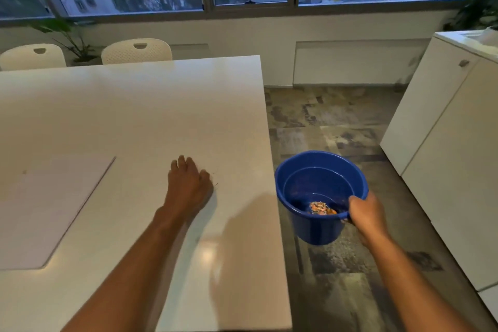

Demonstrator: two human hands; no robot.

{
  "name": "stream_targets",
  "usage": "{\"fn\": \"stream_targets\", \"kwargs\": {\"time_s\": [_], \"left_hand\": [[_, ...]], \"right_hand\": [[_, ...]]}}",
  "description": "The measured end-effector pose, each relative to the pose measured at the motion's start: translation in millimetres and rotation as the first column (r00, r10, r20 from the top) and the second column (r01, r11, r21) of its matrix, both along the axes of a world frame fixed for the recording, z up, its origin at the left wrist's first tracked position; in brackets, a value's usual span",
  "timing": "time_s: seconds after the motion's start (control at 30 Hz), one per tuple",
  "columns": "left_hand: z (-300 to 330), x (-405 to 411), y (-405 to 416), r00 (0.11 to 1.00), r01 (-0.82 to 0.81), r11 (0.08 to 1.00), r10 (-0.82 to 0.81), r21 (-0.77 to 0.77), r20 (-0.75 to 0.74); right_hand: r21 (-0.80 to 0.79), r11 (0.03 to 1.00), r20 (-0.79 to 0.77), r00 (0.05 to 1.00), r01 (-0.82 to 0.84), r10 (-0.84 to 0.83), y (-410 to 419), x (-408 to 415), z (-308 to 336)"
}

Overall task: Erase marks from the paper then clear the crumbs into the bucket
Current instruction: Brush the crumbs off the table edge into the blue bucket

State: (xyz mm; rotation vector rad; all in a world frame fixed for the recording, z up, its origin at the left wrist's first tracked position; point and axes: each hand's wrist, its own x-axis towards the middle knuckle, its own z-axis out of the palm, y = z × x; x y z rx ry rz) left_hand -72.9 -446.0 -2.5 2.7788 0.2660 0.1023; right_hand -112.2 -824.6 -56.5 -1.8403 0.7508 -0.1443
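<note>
My right hand [362, 213] grips the near rim of a blue bucket [320, 170], holding it in the air just beside the right edge of the white table [161, 105]. A small heap of coloured scraps [320, 208] lies on the bucket's bottom. My left hand [188, 183] rests on the tabletop with its fingers loosely curled, a little left of the table's right edge. A few tiny dark crumbs [215, 183] lie just right of that hand. The sheet of white paper [51, 210] lies flat at the table's near left.
Two white chairs [137, 50] stand at the table's far side. White cabinets [444, 143] run along the right, with tiled floor [336, 121] between them and the table. Windows and potted plants [67, 35] line the back wall.
</note>
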Motion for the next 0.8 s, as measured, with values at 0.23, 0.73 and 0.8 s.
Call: {"fn": "stream_targets", "kwargs": {"time_s": [0.23, 0.73, 0.8], "left_hand": [[-19.1, -8.0, -46.8, 0.992, 0.100, 0.989, -0.089, 0.113, -0.094], [-8.3, 3.5, -33.5, 0.988, 0.090, 0.996, -0.089, 0.004, -0.128], [-12.9, 16.4, -32.0, 0.989, 0.088, 0.996, -0.086, 0.015, -0.124]], "right_hand": [[-0.011, 0.998, 0.009, 0.998, 0.058, -0.058, 9.0, -0.8, -9.6], [0.006, 0.999, -0.018, 0.999, 0.047, -0.047, 3.6, 3.9, -27.8], [0.009, 0.998, -0.029, 0.998, 0.058, -0.057, 3.4, 4.7, -28.7]]}}
